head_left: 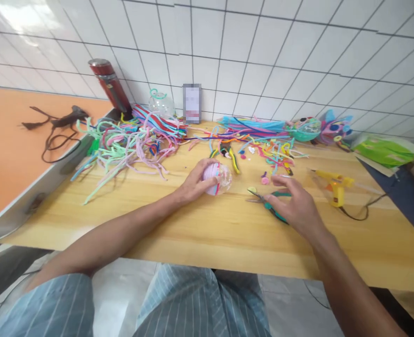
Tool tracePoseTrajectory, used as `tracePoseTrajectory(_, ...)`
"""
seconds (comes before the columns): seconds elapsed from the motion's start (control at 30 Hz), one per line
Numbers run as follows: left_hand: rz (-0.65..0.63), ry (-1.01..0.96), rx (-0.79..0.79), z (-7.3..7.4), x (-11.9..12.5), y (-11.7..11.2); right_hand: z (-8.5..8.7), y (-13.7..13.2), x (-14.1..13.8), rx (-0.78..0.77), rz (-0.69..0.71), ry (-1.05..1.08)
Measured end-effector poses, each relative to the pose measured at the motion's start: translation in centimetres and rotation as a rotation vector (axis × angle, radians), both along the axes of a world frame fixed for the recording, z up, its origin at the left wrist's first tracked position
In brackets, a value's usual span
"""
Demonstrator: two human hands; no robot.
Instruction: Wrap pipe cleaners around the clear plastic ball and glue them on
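My left hand [200, 182] is wrapped around a clear plastic ball [225, 180], partly covered in lilac, pink and blue pipe cleaners. Just over the table, my right hand [296, 203] has its thumb and index finger apart. Below it lie long-nose pliers [279, 210] with teal handles, the thumb close to their pivot; whether it touches them I cannot tell. Near the pliers' tips is a small yellow disc [252, 189]. A pink piece [265, 180] with a purple bit sits just beyond my right fingers.
Loose pipe cleaners [133, 150] heap at left, with more bundles [252, 126] along the wall. Yellow-handled pliers [234, 161] lie ahead. A yellow glue gun [336, 189] with a cord is at right. A red thermos [110, 86] and a phone [192, 104] stand at the back.
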State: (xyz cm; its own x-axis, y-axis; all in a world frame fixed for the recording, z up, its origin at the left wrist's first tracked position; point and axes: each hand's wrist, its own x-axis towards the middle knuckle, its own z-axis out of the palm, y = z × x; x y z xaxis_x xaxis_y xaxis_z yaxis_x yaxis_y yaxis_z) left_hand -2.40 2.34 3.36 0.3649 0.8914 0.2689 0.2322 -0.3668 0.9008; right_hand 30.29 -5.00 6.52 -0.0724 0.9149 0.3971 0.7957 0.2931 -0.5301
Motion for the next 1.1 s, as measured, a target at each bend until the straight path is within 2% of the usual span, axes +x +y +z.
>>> tracePoseTrajectory(0.17,0.001,-0.033,0.044,-0.3,0.1,0.1,-0.9,1.6,-6.5,0.354,0.336,-0.183)
tracePoseTrajectory(0.3,-0.013,-0.056,0.108,-0.9,0.2,0.2,-1.5,3.2,-9.8,0.429,0.465,-0.234)
tracePoseTrajectory(0.5,-0.043,-0.042,0.18,-1.2,0.3,0.5,-2.5,4.2,-10.1,0.435,0.483,-0.197)
tracePoseTrajectory(0.87,-0.103,-0.06,0.243,-1.8,0.1,1.0,-2.1,4.1,-10.1,0.471,0.486,-0.224)
tracePoseTrajectory(1.1,-0.084,-0.026,0.189,-1.3,0.0,0.4,-2.0,3.5,-10.2,0.378,0.475,-0.246)
